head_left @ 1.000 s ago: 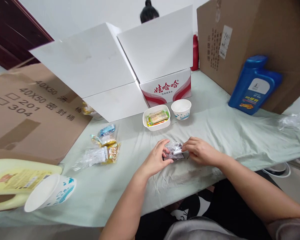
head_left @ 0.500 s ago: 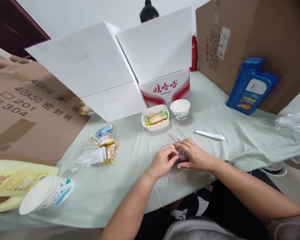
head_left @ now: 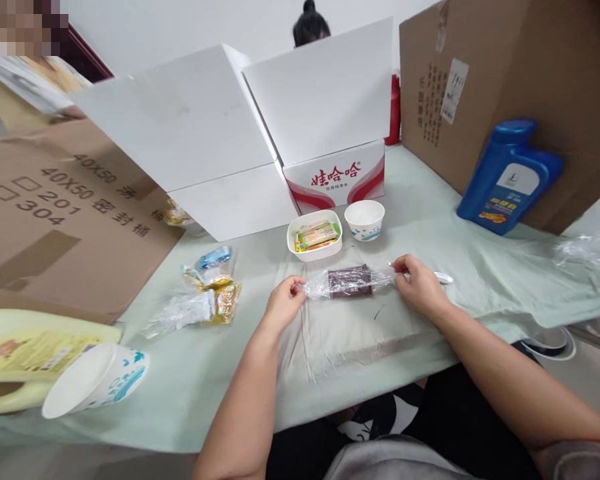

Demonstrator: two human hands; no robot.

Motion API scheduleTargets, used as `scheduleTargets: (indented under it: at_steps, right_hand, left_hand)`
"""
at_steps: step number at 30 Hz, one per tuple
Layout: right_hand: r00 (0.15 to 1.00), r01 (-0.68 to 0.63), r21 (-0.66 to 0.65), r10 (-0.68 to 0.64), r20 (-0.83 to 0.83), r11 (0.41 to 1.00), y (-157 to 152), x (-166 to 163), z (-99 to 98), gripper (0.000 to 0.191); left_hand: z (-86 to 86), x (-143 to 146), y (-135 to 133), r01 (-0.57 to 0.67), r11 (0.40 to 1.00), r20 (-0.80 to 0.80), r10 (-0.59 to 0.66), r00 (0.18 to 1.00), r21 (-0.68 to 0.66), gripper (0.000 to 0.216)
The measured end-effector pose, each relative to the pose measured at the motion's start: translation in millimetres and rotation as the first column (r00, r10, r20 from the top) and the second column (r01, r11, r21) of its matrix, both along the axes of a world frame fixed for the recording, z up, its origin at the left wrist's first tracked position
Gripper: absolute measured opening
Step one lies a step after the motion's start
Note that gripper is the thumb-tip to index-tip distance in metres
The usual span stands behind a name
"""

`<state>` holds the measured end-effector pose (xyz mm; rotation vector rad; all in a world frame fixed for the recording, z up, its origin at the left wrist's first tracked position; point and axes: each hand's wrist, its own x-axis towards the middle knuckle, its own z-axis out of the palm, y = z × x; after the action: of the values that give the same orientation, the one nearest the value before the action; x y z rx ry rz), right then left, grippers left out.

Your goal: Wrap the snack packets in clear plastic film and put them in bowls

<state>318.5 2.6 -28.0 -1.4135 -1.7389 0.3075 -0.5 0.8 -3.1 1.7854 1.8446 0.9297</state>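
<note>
Between my hands lies a dark brown snack packet (head_left: 351, 282) with clear plastic wrap (head_left: 317, 285) stretched around it and out to both sides. My left hand (head_left: 286, 301) pinches the left end of the wrap. At the other end, my right hand (head_left: 417, 285) pinches the wrap too. Partly hidden behind my right hand is a white utility knife (head_left: 444, 277). Just beyond the packet stand a white tub (head_left: 314, 253) holding snack packets (head_left: 317, 235) and a white paper bowl (head_left: 364, 230) with a blue pattern.
Plastic-wrapped snack packets (head_left: 220, 293) lie to the left. Nearer are a tipped paper bowl (head_left: 87, 383) and a yellow jug (head_left: 40, 353). White boxes (head_left: 333, 180), cardboard boxes (head_left: 55, 220) and a blue bottle (head_left: 513, 177) stand around. Someone's head (head_left: 311, 25) shows behind the boxes.
My hands have moved apart, from covering the dark packet to the two ends of the wrap, which is now spread out. A person has come into view at the upper left.
</note>
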Motion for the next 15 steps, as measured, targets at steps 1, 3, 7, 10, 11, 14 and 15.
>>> scheduleTargets:
  at_steps: [1, 3, 7, 10, 11, 14, 15]
  right_hand:
    - [0.999, 0.019, 0.053, -0.021, 0.047, 0.998, 0, 1, 0.0, 0.025]
    - [0.995, 0.023, 0.215, -0.044, 0.09, 0.976, -1, 1, 2.7, 0.031]
    - [0.977, -0.186, 0.347, 0.137, 0.162, 0.919, -9, -7, 10.2, 0.031]
    - [0.919, -0.332, 0.216, 0.264, 0.293, 0.918, -10, -15, 7.0, 0.039]
    - [0.907, -0.332, 0.167, 0.266, 0.327, 0.928, -9, -17, 4.5, 0.04]
    - [0.891, -0.295, 0.091, 0.239, 0.385, 0.951, -6, -16, -0.8, 0.033]
    - [0.888, -0.295, 0.094, 0.236, 0.394, 0.951, -6, -15, -0.6, 0.029]
  left_hand:
    - [-0.5, 0, 0, -0.041, 0.999, -0.051, 0.042, 0.998, 0.02, 0.021]
    - [-0.9, 5, -2, -0.077, 0.983, -0.119, 0.097, 0.988, 0.165, 0.016]
    - [-5.1, 26, -7, 0.222, 0.898, -0.41, -0.051, 0.91, 0.379, 0.029]
    - [-12.6, 38, -8, 0.345, 0.9, -0.564, -0.143, 0.813, 0.268, 0.037]
    - [-14.5, 40, -9, 0.347, 0.908, -0.588, -0.151, 0.795, 0.236, 0.036]
    - [-13.6, 40, -10, 0.362, 0.903, -0.599, -0.161, 0.784, 0.23, 0.021]
    - [-10.8, 39, -12, 0.375, 0.89, -0.592, -0.16, 0.79, 0.259, 0.018]
